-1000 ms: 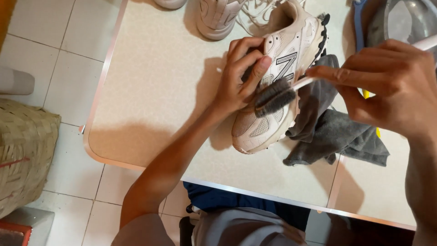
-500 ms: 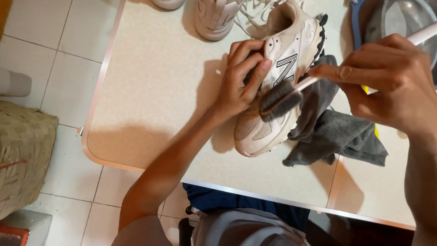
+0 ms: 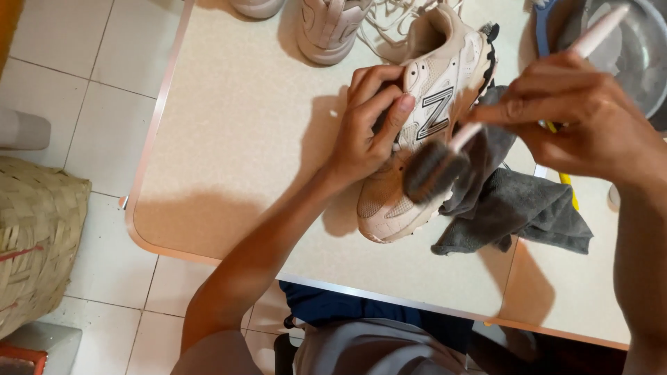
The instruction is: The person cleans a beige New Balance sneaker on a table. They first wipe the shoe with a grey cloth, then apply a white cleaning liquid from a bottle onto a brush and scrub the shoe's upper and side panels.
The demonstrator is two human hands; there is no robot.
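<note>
Pinning the beige sneaker (image 3: 417, 132) down on the worktop (image 3: 236, 139), the left hand (image 3: 365, 132) wraps over the shoe's upper near the laces, fingers (image 3: 382, 87) curled shut around that part and the thumb pressed flat against the side panel, so the shoe lies tipped on its side with the flank turned up toward the brush. The left forearm runs diagonally up from the person's lap, wrist bent slightly inward. To the right of those fingers, the right hand (image 3: 577, 118) holds a long white-handled brush (image 3: 434, 170) in a closed pinch, thumb and index finger extended along the handle for control while the remaining fingers fold around it; the free end of the handle sticks out past the knuckles toward a metal basin (image 3: 632, 48). The brush's dark bristle head sits just below the left thumb, touching the sneaker's mesh forefoot, angled across it. A grey cloth (image 3: 517, 208) lies bunched under and beside the shoe's sole edge, below the right hand, apparently to cushion it or catch dirt. Beyond the left fingers, a second matching shoe (image 3: 333, 28) rests near the far edge of the worktop. A woven basket (image 3: 38, 243) stands on the tiled floor, well apart to the left.
</note>
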